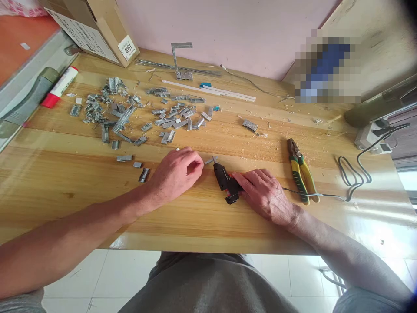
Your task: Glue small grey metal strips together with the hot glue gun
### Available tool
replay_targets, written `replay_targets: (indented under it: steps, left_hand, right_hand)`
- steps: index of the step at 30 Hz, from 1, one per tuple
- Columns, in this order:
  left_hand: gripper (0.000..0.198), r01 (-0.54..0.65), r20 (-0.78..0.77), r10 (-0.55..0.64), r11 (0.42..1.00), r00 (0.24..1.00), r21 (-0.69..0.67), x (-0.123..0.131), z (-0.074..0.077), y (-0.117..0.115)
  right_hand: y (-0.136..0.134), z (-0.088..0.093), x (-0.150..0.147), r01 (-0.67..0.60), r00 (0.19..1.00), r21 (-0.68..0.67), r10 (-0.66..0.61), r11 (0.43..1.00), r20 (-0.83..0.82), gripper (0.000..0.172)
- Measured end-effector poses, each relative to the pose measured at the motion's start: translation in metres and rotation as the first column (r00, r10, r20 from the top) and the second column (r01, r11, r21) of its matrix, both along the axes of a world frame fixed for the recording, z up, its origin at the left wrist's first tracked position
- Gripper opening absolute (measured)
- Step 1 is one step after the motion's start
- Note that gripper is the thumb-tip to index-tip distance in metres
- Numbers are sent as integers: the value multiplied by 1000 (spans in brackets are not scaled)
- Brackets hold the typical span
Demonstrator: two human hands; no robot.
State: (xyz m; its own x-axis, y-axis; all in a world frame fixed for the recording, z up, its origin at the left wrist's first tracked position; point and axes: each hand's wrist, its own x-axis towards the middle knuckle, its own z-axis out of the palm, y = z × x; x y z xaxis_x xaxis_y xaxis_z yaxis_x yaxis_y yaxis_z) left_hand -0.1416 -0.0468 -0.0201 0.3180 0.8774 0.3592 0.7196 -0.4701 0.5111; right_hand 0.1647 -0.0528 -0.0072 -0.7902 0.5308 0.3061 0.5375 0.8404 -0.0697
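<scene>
In my left hand [177, 174] the thumb and forefinger pinch a small grey strip [209, 161], which points to the right. The strip's far end meets the nozzle of a black hot glue gun [224, 180]. My right hand [265, 193] is wrapped round the glue gun's handle, and a grey cord runs from it to the right. Beside my left hand lie a few small grey pieces, among them a dark ribbed one [143, 174] and a flat one [124, 158]. Part of the strip is hidden by my fingers.
Heaps of grey pieces [124, 117] cover the table's back left. An upright L-shaped grey piece [176, 61] stands near white sticks [228, 92]. Pliers [301, 174] with green-yellow handles lie right of my right hand. A cardboard box [94, 30] and red-white marker [60, 87] are at left.
</scene>
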Motion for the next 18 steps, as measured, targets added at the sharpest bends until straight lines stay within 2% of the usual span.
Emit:
replay_targets:
  steps: [11,18]
  left_hand:
    - [10,-43,-66,42,999,997,-12,3,-4,0]
    - [9,-12,-114,13,1000,993,12,4,-3,-1]
  right_hand:
    - [5,5,7,59,997,32,-61,998,50,30]
    - [6,9,10,64,998,33,-65,997,27,35]
